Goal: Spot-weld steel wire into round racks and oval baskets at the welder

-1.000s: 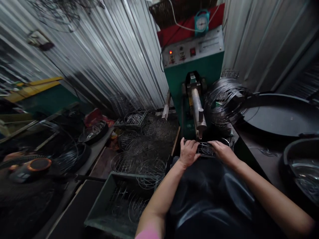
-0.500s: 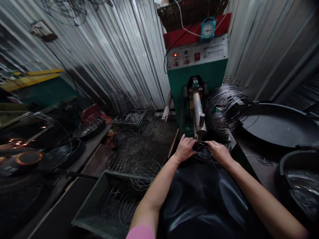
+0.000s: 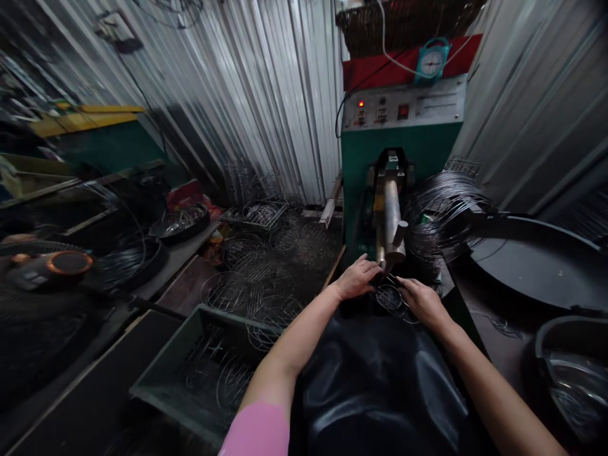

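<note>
Under the steel cylinder (image 3: 392,215), both hands' (image 3: 357,278) (image 3: 420,301) grip closes on a round wire rack (image 3: 390,296)

One head-worn camera looks forward and down from above the person's lap, close over both forearms. It faces the green machine (image 3: 401,171) at 12 o'clock, near. The corrugated wall (image 3: 266,107) runs behind, from 10 to 1 o'clock. A crate (image 3: 199,373) lies at 8 o'clock, a pan (image 3: 536,259) at 3.
</note>
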